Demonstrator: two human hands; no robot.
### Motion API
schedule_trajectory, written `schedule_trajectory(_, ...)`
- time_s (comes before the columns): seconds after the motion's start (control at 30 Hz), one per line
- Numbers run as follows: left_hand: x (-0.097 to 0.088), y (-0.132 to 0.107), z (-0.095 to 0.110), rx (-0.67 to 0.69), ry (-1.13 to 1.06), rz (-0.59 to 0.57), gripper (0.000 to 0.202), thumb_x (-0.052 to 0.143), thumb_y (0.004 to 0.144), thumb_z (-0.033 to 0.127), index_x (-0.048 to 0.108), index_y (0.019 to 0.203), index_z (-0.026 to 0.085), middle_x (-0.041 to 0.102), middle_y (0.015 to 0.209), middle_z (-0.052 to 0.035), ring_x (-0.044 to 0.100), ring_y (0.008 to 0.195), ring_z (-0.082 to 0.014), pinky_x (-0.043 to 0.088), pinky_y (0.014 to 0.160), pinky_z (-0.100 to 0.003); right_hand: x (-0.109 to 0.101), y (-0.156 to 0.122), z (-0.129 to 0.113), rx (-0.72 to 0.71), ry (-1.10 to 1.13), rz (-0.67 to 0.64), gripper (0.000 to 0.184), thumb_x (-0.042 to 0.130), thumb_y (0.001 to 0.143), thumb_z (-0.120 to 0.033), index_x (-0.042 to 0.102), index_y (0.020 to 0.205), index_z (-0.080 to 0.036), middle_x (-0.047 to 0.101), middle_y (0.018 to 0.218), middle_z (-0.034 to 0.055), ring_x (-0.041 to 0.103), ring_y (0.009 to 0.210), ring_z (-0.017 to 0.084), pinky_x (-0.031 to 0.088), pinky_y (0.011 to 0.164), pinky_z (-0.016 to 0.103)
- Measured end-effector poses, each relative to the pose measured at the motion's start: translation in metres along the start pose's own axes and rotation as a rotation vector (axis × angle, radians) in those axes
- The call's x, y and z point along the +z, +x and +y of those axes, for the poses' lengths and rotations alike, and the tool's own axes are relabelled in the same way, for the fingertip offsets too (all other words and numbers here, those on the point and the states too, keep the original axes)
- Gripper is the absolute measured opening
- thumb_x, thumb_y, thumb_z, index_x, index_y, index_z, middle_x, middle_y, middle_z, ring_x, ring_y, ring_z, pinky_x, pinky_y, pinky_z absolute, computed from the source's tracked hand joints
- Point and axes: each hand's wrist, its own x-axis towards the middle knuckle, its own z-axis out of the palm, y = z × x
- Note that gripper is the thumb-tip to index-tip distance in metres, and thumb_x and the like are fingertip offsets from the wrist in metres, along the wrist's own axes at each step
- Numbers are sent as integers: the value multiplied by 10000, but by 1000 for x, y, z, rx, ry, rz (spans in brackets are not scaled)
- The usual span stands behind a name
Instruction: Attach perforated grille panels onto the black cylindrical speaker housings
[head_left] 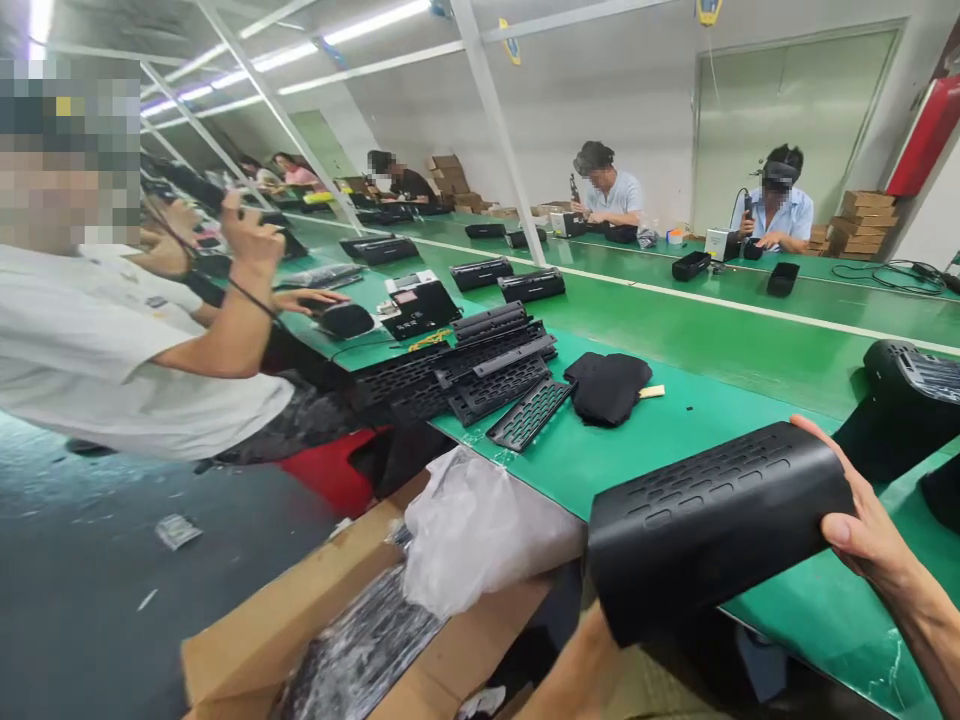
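A black plastic housing (pixel 720 510) with rounded edges and rows of slots on its top is held up, tilted, over the table's near edge. Around its right end curls my right hand (pixel 862 520), closed, thumb on the near side and fingers behind. My left hand (pixel 592 635) reaches up to the housing's lower left end; only the wrist shows, and its fingers are hidden by the housing. Farther left on the green tabletop lie a bunched black cloth (pixel 609 388) and a stack of slotted black panels (pixel 495 365).
An open carton (pixel 300 610) with plastic-wrapped contents and a white plastic bag (pixel 480 530) stands below the table edge. More black housings (pixel 915 400) are at right. A co-worker (pixel 150 330) works close on the left; others sit across the green table (pixel 675 330).
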Motion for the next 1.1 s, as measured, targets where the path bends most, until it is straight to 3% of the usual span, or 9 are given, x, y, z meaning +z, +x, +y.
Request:
schedule_trajectory(0.1, -22, 0, 9, 169, 52, -35, 1081, 656, 710, 870, 334, 1637, 418, 461, 1643, -58, 426, 1503, -419, 440, 1136, -648, -4, -5, 17, 12, 23, 130, 1005, 789, 775, -684, 395, 1617, -303, 597, 1498, 125, 564, 1374, 402, 483, 1120, 517)
schedule_trajectory(0.2, -27, 3, 12, 360, 233, -64, 1340, 911, 515, 775, 325, 1637, 336, 369, 1678, -130, 403, 1488, -427, 353, 1221, -539, 1, -12, 31, 81, 82, 211, 942, 711, 845, -679, 345, 1632, -312, 557, 1540, 119, 570, 1376, 379, 517, 1088, 504)
schedule_trajectory(0.3, -22, 8, 16, 375, 358, -53, 1144, 901, 644, 642, 366, 1599, 310, 578, 1434, -105, 583, 1253, -345, 463, 1088, -441, 1, -18, 32, 171, 60, 176, 944, 648, 907, -684, 219, 1678, -350, 464, 1625, 107, 528, 1428, 354, 452, 1156, 523)
schedule_trajectory(0.47, -19, 15, 28, 420, 403, -22, 893, 816, 691, 603, 494, 1457, 277, 615, 1291, -66, 586, 1112, -293, 484, 954, -372, -16, -22, 15, 54, -270, -13, 1137, 788, 807, -713, 164, 1693, -369, 233, 1749, 100, 325, 1557, 386, 298, 1250, 561)
schedule_trajectory(0.6, -18, 18, 30, 465, 441, -26, 847, 804, 675, 544, 519, 1427, 278, 589, 1362, -76, 563, 1162, -316, 484, 954, -378, -15, -23, 6, -71, -343, 51, 946, 836, 784, -651, 407, 1568, -343, 444, 1622, 125, 476, 1445, 391, 407, 1181, 506)
schedule_trajectory(0.7, -17, 20, 29, 482, 498, -2, 798, 761, 697, 512, 531, 1420, 264, 570, 1408, -90, 548, 1200, -337, 475, 989, -404, -9, -25, 9, -73, -302, 119, 789, 865, 750, -624, 533, 1408, -342, 487, 1562, 106, 519, 1391, 377, 488, 1086, 443)
schedule_trajectory(0.83, -19, 27, 27, 411, 513, 4, 788, 750, 741, 573, 523, 1429, 263, 598, 1328, -85, 576, 1099, -298, 492, 948, -397, -11, -25, 19, 31, -261, 134, 812, 865, 711, -636, 527, 1378, -321, 561, 1455, 114, 592, 1250, 363, 535, 982, 432)
schedule_trajectory(1.0, -19, 34, 20, 259, 355, -142, 1178, 902, 643, 627, 337, 1617, 279, 462, 1566, -138, 519, 1347, -379, 440, 1122, -436, -20, -28, 28, 130, -274, 179, 854, 800, 725, -700, 500, 1423, -311, 580, 1431, 115, 606, 1181, 357, 541, 928, 412)
schedule_trajectory(1.1, -19, 37, 12, 260, 330, -101, 1195, 902, 644, 608, 334, 1629, 241, 602, 1395, -132, 582, 1252, -368, 467, 1088, -458, -24, -31, 28, 145, -348, 194, 815, 754, 793, -688, 472, 1457, -310, 566, 1449, 113, 601, 1220, 363, 537, 957, 408)
